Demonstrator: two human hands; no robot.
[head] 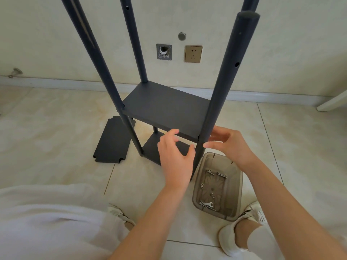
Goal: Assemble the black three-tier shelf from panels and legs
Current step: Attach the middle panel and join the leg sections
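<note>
1. Fingers (171, 133) of the left hand (175, 156) are loosely curved and grasp nothing. Their tips hover at the front edge of the middle panel (165, 107). The right hand (230, 145) has its fingers (210, 145) stretched out, tips touching the near-right leg (221, 81) where that panel meets it. It grips nothing that can be seen.
2. Far left, 1 loose panel (112, 141) lies flat on the tiled floor (56, 128), just beside the frame, not yet fitted.
3. In the centre, the shelf frame (105, 72) stands upright on 4 legs. 2 panels are in place: the bottom panel (154, 149) near the floor and the middle one above it. Holes higher up the legs are bare.
4. To the right, a translucent tray (237, 186) sits on the floor beside the near-right leg. It holds bolts (216, 173), small rings and a wrench (207, 204).
5. By the look of it, 2 of 3 tiers are done. What is left is probably securing this corner, then fitting the 3rd panel up top.
</note>
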